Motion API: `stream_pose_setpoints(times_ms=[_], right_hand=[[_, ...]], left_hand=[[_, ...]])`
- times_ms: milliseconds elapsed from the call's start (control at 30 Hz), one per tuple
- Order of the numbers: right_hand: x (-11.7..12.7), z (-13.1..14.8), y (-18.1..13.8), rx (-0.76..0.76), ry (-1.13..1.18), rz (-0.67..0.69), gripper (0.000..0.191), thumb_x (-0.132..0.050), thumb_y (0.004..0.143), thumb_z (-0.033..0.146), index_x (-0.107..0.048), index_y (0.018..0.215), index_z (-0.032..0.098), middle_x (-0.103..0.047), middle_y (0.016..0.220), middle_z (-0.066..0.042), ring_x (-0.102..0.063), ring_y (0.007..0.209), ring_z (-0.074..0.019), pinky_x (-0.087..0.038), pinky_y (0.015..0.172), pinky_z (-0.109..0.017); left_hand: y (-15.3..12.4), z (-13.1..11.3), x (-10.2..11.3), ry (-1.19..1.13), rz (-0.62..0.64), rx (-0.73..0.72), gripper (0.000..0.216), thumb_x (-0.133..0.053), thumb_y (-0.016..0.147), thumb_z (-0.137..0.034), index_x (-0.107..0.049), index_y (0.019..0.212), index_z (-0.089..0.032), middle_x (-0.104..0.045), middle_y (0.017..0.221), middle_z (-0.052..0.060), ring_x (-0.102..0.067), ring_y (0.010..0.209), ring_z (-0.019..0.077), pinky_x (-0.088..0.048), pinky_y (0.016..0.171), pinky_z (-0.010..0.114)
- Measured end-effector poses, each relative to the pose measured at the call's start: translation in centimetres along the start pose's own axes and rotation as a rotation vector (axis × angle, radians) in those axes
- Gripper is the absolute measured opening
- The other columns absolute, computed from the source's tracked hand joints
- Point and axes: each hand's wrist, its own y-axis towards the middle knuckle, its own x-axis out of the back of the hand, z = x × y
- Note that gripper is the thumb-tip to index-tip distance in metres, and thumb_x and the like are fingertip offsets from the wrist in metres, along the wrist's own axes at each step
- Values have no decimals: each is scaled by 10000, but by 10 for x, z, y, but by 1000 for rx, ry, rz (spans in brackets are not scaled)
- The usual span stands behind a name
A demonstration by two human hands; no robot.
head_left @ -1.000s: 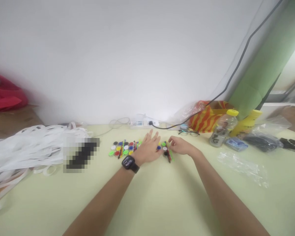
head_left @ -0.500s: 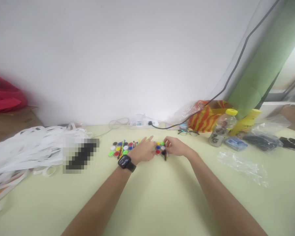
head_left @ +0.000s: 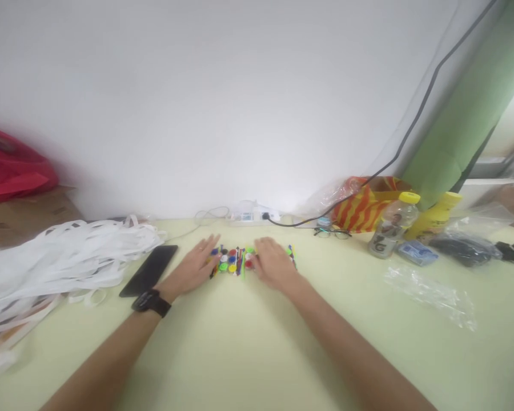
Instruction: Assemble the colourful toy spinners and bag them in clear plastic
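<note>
A cluster of small coloured caps and thin coloured sticks (head_left: 235, 261) lies on the pale yellow-green table (head_left: 248, 342), near the back. My left hand (head_left: 196, 267), with a black watch on its wrist, lies flat with fingers stretched out against the left side of the cluster. My right hand (head_left: 274, 264) rests palm down on the right part of the cluster, fingers extended, covering some of the pieces. Neither hand grips anything that I can see.
A black phone (head_left: 149, 269) lies left of my left hand, beside a heap of white straps (head_left: 55, 257). A power strip (head_left: 252, 216), glasses (head_left: 332, 232), two bottles (head_left: 392, 227), a striped bag (head_left: 364, 205) and clear plastic wrap (head_left: 428, 291) sit to the back and right.
My left hand has moved from the right part of the cluster to its left side. My right hand has flattened over the right part. The pieces are packed closer together.
</note>
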Motion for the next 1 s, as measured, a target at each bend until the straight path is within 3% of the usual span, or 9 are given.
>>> stream_pose_setpoints(times_ms=[100, 233, 400, 667, 833, 1000], right_hand=[[-32, 33, 12, 69, -45, 33, 567, -322, 1071, 385, -422, 1537, 79, -393, 1621, -187, -319, 1509, -333, -265, 1223, -492], [-50, 30, 19, 11, -82, 80, 620, -296, 1077, 385, -372, 1563, 6, -340, 1638, -225, -273, 1541, -335, -218, 1248, -488], [-43, 10, 11, 48, -104, 72, 584, -266, 1087, 339, -397, 1548, 7, -415, 1593, -237, -336, 1507, -335, -252, 1235, -476], [-40, 6, 8, 88, -220, 5, 457, -347, 1076, 298, -532, 1425, 67, -621, 1356, -215, -481, 1347, -331, -360, 1159, -486], [-39, 0, 4, 75, -259, -23, 414, -364, 1075, 272, -560, 1394, 96, -620, 1363, -202, -514, 1319, -300, -363, 1162, -452], [-32, -6, -2, 35, -202, 4, 557, -318, 1078, 340, -437, 1537, 48, -478, 1559, -206, -377, 1482, -311, -264, 1235, -467]], left_hand=[[-1, -13, -17, 18, 5, -44, 634, -276, 1068, -557, -309, 1627, -260, -260, 1696, 64, -213, 1573, 304, -227, 1266, 505], [1, -30, -27, 81, -33, -51, 571, -305, 1069, -543, -409, 1583, -315, -350, 1662, 51, -273, 1543, 350, -273, 1231, 564], [4, -44, -33, 88, -57, -52, 540, -341, 1065, -522, -452, 1558, -333, -385, 1646, 49, -329, 1506, 375, -310, 1202, 579], [12, -65, -40, 100, -60, -4, 533, -367, 1056, -522, -476, 1543, -335, -377, 1650, 43, -303, 1518, 393, -298, 1199, 587], [9, -54, -38, 16, -129, 4, 552, -346, 1055, -567, -454, 1551, -349, -348, 1664, 14, -237, 1561, 341, -252, 1242, 564], [13, -38, -42, -156, -149, 123, 663, -307, 1055, -571, -414, 1576, -175, -305, 1675, 107, -238, 1568, 297, -217, 1282, 491]])
